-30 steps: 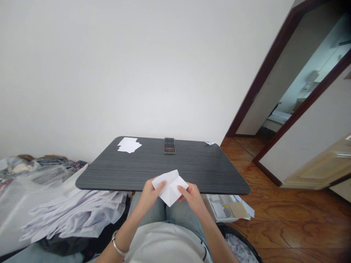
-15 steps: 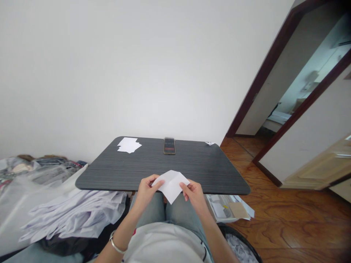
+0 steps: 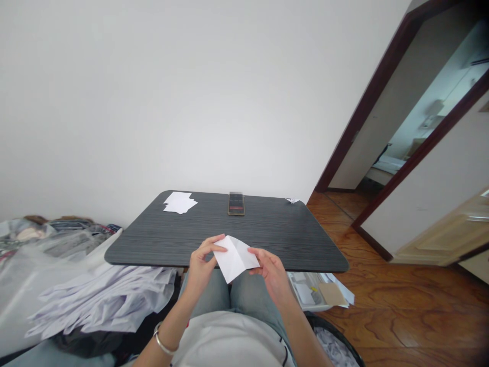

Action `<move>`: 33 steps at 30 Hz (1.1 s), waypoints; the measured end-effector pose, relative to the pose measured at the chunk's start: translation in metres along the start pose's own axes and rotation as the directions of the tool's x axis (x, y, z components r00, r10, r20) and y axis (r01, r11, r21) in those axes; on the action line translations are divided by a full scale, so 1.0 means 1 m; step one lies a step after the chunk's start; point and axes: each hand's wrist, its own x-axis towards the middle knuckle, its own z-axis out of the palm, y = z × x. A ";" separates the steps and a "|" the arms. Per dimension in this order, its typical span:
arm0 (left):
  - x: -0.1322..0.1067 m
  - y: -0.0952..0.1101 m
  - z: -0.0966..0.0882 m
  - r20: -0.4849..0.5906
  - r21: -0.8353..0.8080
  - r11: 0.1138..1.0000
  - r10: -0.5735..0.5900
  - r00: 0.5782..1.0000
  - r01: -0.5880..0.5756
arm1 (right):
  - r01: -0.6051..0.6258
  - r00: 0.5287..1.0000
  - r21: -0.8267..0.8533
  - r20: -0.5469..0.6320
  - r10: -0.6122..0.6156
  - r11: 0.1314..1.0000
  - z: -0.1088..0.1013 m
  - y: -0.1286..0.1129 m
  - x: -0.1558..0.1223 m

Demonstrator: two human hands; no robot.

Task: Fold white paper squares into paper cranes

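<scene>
The white paper (image 3: 231, 261) stretches between the fingertips of my left hand (image 3: 201, 261) and my right hand (image 3: 272, 273). My left fingers, barely parted, pinch its left edge; my right ones, spread slightly wider, grasp its right corner. A slanting crease splits it into two facets, with one corner pointing down between my hands.

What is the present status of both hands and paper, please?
Left hand, right hand: both holding white paper. Creased, at near edge of table. Phone farther back, not in the way.
</scene>
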 end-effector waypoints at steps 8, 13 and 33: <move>0.000 0.000 0.005 -0.054 -0.257 0.947 -0.215 0.975 0.195 | 0.084 0.989 -0.053 -0.116 -0.089 0.995 0.000 0.005 0.003; -0.002 0.001 0.011 0.062 -0.365 0.891 -0.268 0.962 0.272 | 0.133 0.984 -0.052 -0.116 -0.138 0.990 0.002 0.006 0.003; -0.006 -0.002 0.012 0.053 0.027 0.971 -0.238 0.970 0.237 | 0.275 0.955 -0.677 0.113 -0.273 0.683 -0.012 0.018 0.006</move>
